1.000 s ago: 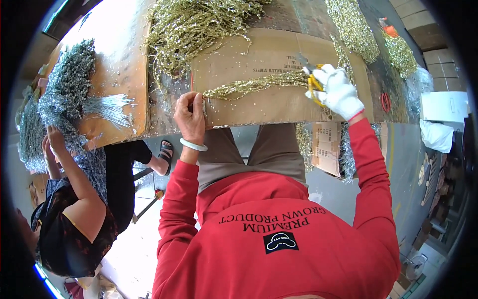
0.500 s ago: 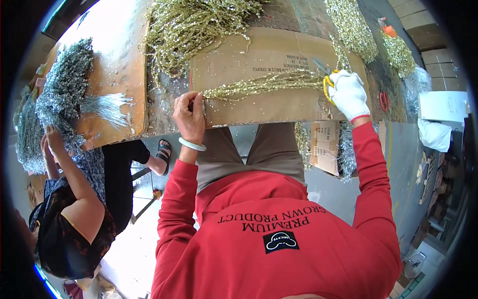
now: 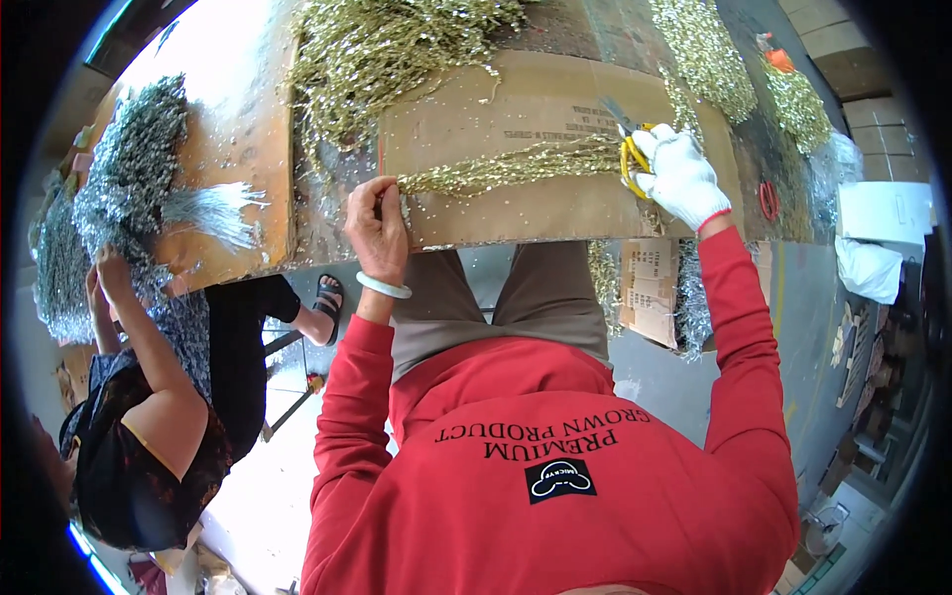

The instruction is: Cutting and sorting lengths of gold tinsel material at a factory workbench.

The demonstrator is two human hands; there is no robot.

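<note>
Bare left hand [image 3: 377, 226] pinches the near end of a gold glitter sprig [image 3: 511, 167] flat on the cardboard sheet [image 3: 516, 104]. Gloved right hand [image 3: 679, 174] grips yellow-handled scissors [image 3: 631, 151] at its far end. Gold sprigs [image 3: 387, 45] pile beyond; a co-worker [image 3: 139, 416] handles silver ones [image 3: 129, 164] left.

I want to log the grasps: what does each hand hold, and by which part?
The left hand pinches the golden sprig by its left end. The gloved right hand holds yellow scissors by the handles, at the sprig's right end.
</note>
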